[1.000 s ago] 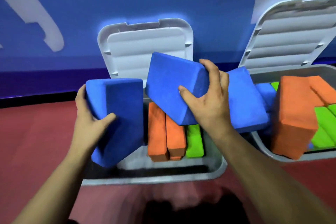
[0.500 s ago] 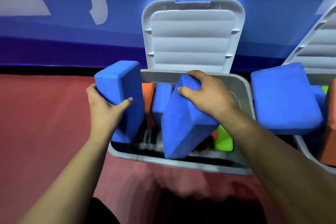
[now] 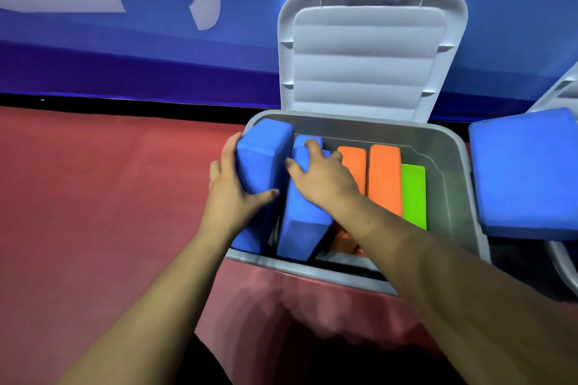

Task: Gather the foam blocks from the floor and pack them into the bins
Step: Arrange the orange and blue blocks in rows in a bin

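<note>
Both hands now sit lower, inside the grey bin [image 3: 312,270], left hand [image 3: 233,194] gripping the outer blue block [image 3: 261,156], right hand [image 3: 322,178] curled over the inner blue block [image 3: 301,222] beside it; both are best pressed straight down, upright, snug against the 2 orange blocks [image 3: 384,181] just right of the right hand.

In the bin [image 3: 453,166], blocks [image 3: 384,178] fill the room from 9 to 2 o'clock; only a narrow strip at 3 o'clock, beside the green block [image 3: 413,197], is free. The upright lid [image 3: 369,56] closes off 12 o'clock, and a big blue block [image 3: 525,172] closes off 3 o'clock.
</note>
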Action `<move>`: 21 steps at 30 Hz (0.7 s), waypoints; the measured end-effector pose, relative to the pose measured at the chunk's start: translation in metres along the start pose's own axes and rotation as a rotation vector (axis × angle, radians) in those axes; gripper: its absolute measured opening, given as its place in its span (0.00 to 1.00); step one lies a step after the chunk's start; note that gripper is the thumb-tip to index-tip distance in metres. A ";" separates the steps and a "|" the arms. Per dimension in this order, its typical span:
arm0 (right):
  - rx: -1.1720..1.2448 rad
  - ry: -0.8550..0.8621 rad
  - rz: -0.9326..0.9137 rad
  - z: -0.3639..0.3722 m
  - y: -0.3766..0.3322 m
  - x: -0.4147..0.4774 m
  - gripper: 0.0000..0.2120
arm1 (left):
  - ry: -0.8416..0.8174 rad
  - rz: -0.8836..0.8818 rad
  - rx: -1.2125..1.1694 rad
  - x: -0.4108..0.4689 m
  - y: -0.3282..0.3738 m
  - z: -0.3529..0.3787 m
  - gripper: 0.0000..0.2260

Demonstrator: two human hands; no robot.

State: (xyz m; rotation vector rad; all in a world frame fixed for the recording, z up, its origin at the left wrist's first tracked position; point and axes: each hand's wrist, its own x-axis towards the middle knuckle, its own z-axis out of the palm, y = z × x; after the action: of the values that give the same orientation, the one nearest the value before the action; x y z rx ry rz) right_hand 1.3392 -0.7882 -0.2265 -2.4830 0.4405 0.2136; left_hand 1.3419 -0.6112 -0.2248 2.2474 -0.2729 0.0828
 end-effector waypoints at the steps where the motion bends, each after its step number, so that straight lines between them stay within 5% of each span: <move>1: 0.047 -0.018 0.001 0.003 0.003 0.000 0.28 | 0.001 0.018 0.015 -0.001 0.004 0.003 0.49; 8: 0.223 -0.127 0.003 0.034 0.034 -0.013 0.21 | -0.055 0.089 0.000 0.005 0.006 -0.001 0.49; 14: 0.233 -0.126 0.000 0.042 0.050 -0.004 0.20 | 0.021 -0.052 0.053 0.005 0.001 -0.026 0.29; 21: 0.273 -0.098 0.003 0.048 0.051 -0.003 0.19 | 0.126 -0.146 0.198 0.018 0.013 -0.035 0.24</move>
State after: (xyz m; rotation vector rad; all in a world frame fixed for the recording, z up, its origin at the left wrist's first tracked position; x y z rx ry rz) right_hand 1.3151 -0.7980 -0.2920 -2.1951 0.4032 0.2577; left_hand 1.3576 -0.5951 -0.1904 2.4398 -0.0330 0.1799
